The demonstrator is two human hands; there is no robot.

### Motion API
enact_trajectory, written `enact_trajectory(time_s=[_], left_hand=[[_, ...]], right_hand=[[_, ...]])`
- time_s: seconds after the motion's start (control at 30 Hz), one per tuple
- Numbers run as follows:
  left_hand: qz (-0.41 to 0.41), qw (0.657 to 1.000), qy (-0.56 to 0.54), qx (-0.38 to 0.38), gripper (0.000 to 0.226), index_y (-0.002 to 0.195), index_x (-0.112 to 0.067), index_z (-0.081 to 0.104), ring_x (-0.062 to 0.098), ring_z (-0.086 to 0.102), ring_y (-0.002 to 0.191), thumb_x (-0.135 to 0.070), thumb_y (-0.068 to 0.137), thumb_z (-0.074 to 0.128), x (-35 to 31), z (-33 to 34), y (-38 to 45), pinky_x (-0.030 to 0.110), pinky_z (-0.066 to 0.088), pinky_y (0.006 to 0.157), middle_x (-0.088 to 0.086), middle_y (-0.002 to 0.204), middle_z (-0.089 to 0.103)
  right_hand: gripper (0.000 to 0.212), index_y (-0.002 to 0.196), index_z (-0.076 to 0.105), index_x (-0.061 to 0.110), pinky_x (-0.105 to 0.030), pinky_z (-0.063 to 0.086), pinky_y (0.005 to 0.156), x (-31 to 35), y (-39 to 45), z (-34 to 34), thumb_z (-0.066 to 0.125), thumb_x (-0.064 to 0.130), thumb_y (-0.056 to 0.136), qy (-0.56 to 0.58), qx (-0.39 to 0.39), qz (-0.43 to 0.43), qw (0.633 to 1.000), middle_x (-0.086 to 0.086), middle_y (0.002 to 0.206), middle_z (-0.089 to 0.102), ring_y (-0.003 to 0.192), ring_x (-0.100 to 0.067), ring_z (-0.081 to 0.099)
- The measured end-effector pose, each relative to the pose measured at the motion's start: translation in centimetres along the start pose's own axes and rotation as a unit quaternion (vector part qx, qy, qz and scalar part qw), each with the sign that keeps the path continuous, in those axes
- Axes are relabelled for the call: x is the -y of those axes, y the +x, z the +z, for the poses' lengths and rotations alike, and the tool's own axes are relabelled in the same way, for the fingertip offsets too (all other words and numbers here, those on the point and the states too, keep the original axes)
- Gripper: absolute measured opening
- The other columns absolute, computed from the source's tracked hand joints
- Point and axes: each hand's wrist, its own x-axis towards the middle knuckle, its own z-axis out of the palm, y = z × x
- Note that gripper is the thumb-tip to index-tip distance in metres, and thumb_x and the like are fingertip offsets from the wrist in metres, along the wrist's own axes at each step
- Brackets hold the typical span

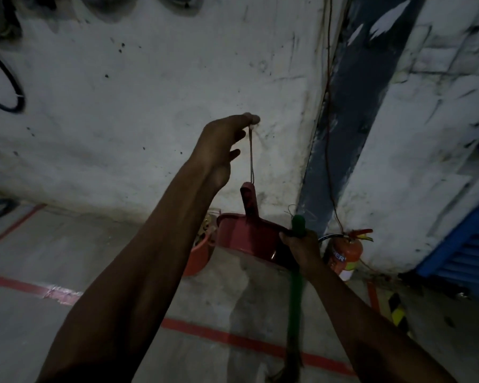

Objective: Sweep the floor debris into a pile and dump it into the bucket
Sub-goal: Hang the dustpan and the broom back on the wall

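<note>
Left hand pinches dustpan string at wall mid-frame, likely hanging it up; right hand grips green broom. Next: hook string.

Dim lighting. Stained white wall fills the upper frame; dark pillar right of centre. Grey concrete floor carries red tape lines. Fire extinguisher stands lower right, blue shutter at the right edge.
</note>
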Motion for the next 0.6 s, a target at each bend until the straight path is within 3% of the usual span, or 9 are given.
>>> enact_trajectory(time_s=[0.1, 0.13, 0.2, 0.3, 0.43, 0.6], left_hand=[[0.048, 0.999, 0.004, -0.006, 0.031, 0.117, -0.014, 0.07, 0.012, 0.054, 0.118, -0.006, 0.09, 0.054, 0.6, 1.5, 1.3, 0.03, 0.043, 0.096, -0.001, 0.126, 0.063], [0.095, 0.993, 0.066, -0.022, 0.039, 0.123, -0.012, 0.065, 0.013, 0.052, 0.122, 0.003, 0.091, 0.049, 1.0, 1.8, 1.7, 0.029, 0.043, 0.1, 0.001, 0.13, 0.061], [0.209, 0.946, 0.238, -0.071, 0.042, 0.128, -0.01, 0.061, 0.012, 0.051, 0.125, 0.006, 0.092, 0.048, 1.9, 2.4, 2.5, 0.027, 0.04, 0.107, 0.002, 0.132, 0.06], [0.291, 0.884, 0.333, -0.153, 0.026, 0.115, -0.01, 0.069, 0.013, 0.064, 0.106, -0.011, 0.09, 0.062, 2.7, 3.3, 3.3, 0.03, 0.049, 0.096, 0.004, 0.114, 0.07], [0.291, 0.861, 0.365, -0.205, 0.014, 0.092, -0.013, 0.064, 0.017, 0.065, 0.079, -0.026, 0.087, 0.067, 2.8, 5.4, 3.4, 0.031, 0.051, 0.074, -0.001, 0.083, 0.066], [0.247, 0.935, 0.209, -0.145, 0.022, 0.087, -0.017, 0.047, 0.017, 0.068, 0.062, -0.009, 0.085, 0.067, 1.9, 8.2, 3.7, 0.044, 0.058, 0.07, 0.002, 0.069, 0.059]], right_hand=[[0.034, 0.115, 0.061, -0.004, -0.041, 0.053, 0.089, 0.2, 0.5, -1.6, 0.073, 0.006, 0.084, 0.012, 0.015, 0.004, 1.0, -0.017, 0.102, 0.064, 0.09, -0.027, 0.06], [0.033, 0.114, 0.061, -0.004, -0.04, 0.053, 0.089, 0.1, 0.7, -2.2, 0.073, 0.006, 0.084, 0.016, 0.018, 0.005, 1.0, -0.017, 0.102, 0.064, 0.091, -0.028, 0.061], [0.029, 0.109, 0.062, -0.001, -0.038, 0.053, 0.085, -0.1, 1.2, -3.2, 0.073, 0.006, 0.084, 0.018, 0.025, 0.007, 0.999, -0.015, 0.099, 0.065, 0.09, -0.028, 0.063], [0.019, 0.101, 0.061, 0.007, -0.036, 0.052, 0.082, -0.4, 2.1, -4.8, 0.072, 0.009, 0.085, 0.015, 0.051, 0.011, 0.999, -0.01, 0.096, 0.066, 0.079, -0.018, 0.061], [0.013, 0.091, 0.063, 0.014, -0.043, 0.053, 0.09, -0.8, 3.0, -6.6, 0.071, 0.007, 0.085, 0.003, 0.077, -0.001, 0.997, -0.01, 0.096, 0.067, 0.092, -0.026, 0.065], [0.023, 0.092, 0.05, 0.02, -0.032, 0.046, 0.082, -1.5, 4.6, -9.4, 0.068, 0.006, 0.088, 0.013, 0.087, 0.007, 0.996, 0.005, 0.078, 0.053, 0.071, -0.01, 0.052]])
